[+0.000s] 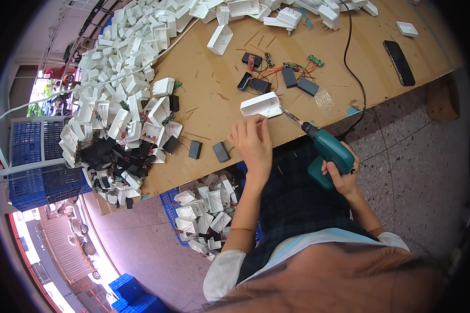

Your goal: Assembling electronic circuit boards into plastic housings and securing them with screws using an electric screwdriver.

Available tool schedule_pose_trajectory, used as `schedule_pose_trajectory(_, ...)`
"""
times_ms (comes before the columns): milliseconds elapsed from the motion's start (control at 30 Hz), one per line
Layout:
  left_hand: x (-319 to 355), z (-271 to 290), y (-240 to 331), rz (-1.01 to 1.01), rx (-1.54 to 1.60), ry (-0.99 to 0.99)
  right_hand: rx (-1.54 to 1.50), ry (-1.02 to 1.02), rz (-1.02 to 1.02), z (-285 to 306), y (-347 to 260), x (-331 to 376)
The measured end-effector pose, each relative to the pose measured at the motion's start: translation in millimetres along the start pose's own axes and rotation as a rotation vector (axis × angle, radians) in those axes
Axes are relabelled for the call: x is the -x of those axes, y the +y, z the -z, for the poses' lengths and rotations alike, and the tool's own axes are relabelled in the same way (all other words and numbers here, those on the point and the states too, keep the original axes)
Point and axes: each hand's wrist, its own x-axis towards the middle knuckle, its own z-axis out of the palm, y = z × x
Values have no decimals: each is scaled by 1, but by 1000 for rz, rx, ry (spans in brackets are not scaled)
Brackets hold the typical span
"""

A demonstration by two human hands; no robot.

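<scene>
At the far left a blue crate (34, 156) stood beside the bench (209, 83), and next to it a large heap of white plastic casings (125, 57) spread along the bench's left side, with a tangle of black parts and wires (107, 156) at its near end. Below the bench edge a blue basket (203, 214) on the floor held more white shells. Two small black blocks (208, 151) lay on the wood just left of the left hand (251, 142), which rested on the bench near its front edge with the fingers curled down and close together, their tips just short of a white casing (261, 105); it pinched nothing that could be seen. That white casing lay flat on the bench just beyond the hand. Behind it a cluster of black blocks and small green circuit boards with red wires (282, 73) was scattered. To the right, the right hand (342, 175) was wrapped tight around the grip of a teal electric screwdriver (326, 148), held off the bench's front edge, its bit pointing at the near right corner of the white casing and touching or nearly touching it. A black cable (350, 57) ran across the bench, and further right lay a dark phone (399, 62) and a small white plate (406, 28).
</scene>
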Motion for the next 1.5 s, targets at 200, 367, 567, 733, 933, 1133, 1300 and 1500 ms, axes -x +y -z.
schedule_pose_trajectory(200,-9,-11,25,91,-109,126,195,32,175,-13,4,-4)
schedule_pose_trajectory(367,-18,-21,16,14,-106,188,280,57,233,-31,2,-12)
schedule_pose_trajectory(567,-18,-30,5,12,-74,145,269,77,183,-39,9,-14)
schedule_pose_trajectory(733,-20,-31,4,35,-90,150,274,70,174,-44,11,-19)
schedule_pose_trajectory(933,-20,-30,6,60,-91,124,298,66,133,-43,13,-17)
schedule_pose_trajectory(1133,-20,-32,5,63,-87,126,311,70,142,-45,11,-16)
schedule_pose_trajectory(1300,-21,-30,6,68,-85,114,310,79,149,-44,11,-17)
schedule_pose_trajectory(1500,-21,-32,4,79,-83,112,194,162,-17,-46,3,-7)
